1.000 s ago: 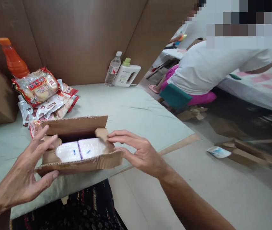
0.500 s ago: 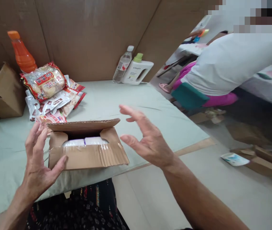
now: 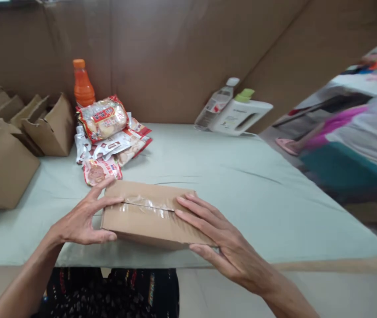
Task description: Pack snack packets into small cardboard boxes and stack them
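Note:
A brown cardboard box [image 3: 142, 221] lies near the front edge of the cloth-covered table, its top flaps folded down and meeting at a seam with clear, wrinkled tape along it. What is inside is hidden. My left hand [image 3: 78, 218] grips the box's left end, thumb low on the front and fingers over the top. At the right end, my right hand [image 3: 221, 234] lays its fingers across the top, with the thumb at the front lower edge. Just beyond the box is a pink snack packet [image 3: 100, 171].
Behind sit a red-and-clear snack bag [image 3: 105, 118] on other packets and an orange drink bottle [image 3: 84, 86]. Open cardboard boxes [image 3: 54, 128] stand at left. A clear bottle [image 3: 216, 106] and a white jug [image 3: 241, 115] lean at the back; a person [image 3: 374, 128] sits at right.
The box's raised flap has come down, covering the white packs inside. My right hand has moved from the air onto the box. The view has swung right-to-left, showing more boxes.

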`<action>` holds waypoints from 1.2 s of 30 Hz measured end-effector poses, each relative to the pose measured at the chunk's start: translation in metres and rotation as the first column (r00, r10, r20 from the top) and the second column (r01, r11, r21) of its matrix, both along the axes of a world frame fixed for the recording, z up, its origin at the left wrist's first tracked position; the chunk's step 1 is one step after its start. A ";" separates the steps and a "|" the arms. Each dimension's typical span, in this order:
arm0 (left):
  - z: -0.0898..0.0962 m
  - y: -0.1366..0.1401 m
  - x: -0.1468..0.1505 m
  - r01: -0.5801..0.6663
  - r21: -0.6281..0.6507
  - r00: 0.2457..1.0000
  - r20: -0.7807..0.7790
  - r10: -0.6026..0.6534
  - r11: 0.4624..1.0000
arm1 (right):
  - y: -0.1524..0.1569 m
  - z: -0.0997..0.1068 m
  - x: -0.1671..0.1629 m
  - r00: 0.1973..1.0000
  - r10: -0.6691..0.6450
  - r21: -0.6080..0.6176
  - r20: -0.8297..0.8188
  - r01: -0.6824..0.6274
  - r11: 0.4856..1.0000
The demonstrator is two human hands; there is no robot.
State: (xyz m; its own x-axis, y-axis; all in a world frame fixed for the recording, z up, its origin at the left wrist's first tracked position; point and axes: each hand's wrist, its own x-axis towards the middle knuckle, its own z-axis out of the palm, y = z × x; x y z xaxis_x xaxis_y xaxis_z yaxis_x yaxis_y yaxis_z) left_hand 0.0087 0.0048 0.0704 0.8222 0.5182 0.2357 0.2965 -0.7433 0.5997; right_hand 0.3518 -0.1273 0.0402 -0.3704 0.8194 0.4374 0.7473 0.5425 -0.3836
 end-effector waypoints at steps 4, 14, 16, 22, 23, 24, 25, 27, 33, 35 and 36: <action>-0.010 -0.021 0.002 -0.051 -0.046 0.996 0.072 0.055 0.998 | -0.006 0.004 0.004 0.997 -0.015 0.027 0.070 0.013 1.000; -0.024 -0.066 0.008 -0.170 0.011 0.979 0.112 0.167 0.985 | 0.028 0.020 0.000 0.931 0.150 -0.030 0.332 -0.148 0.989; -0.024 -0.064 0.008 -0.188 0.001 0.976 0.111 0.187 0.982 | 0.032 0.016 0.000 0.920 0.160 -0.017 0.357 -0.165 0.986; -0.023 -0.057 0.002 -0.152 0.011 0.982 0.110 0.150 0.988 | 0.034 0.009 0.014 0.914 0.184 -0.035 0.362 -0.184 0.982; -0.022 -0.055 0.000 -0.148 0.018 0.982 0.117 0.145 0.989 | 0.034 0.013 0.013 0.919 0.185 -0.078 0.349 -0.169 0.983; -0.021 -0.053 -0.002 -0.148 0.029 0.982 0.124 0.143 0.989 | 0.034 0.019 0.010 0.923 0.187 -0.130 0.335 -0.151 0.980; -0.019 -0.050 -0.004 -0.148 0.046 0.981 0.130 0.141 0.988 | 0.034 0.026 0.006 0.928 0.188 -0.186 0.322 -0.133 0.974; -0.016 -0.043 -0.006 -0.146 0.090 0.982 0.131 0.134 0.985 | 0.034 0.042 -0.005 0.935 0.182 -0.272 0.303 -0.099 0.957; -0.017 -0.026 0.010 -0.111 0.237 0.993 0.067 0.098 0.965 | 0.023 0.059 -0.005 0.954 0.042 -0.261 0.296 0.038 0.965; -0.021 -0.023 0.021 -0.145 0.284 0.989 0.077 0.129 0.948 | 0.016 0.050 0.025 0.942 -0.087 -0.206 0.323 0.160 0.965; -0.024 -0.022 0.027 -0.155 0.297 0.987 0.073 0.140 0.942 | 0.013 0.044 0.046 0.925 -0.176 -0.170 0.338 0.244 0.955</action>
State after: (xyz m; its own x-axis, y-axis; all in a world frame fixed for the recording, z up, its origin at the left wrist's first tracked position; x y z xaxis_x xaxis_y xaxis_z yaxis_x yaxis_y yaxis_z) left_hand 0.0359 -0.0167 0.0464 0.7249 0.5312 0.4386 0.3917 -0.8416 0.3719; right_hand 0.3979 -0.1139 0.0840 -0.2710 0.9523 0.1404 0.9355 0.2949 -0.1947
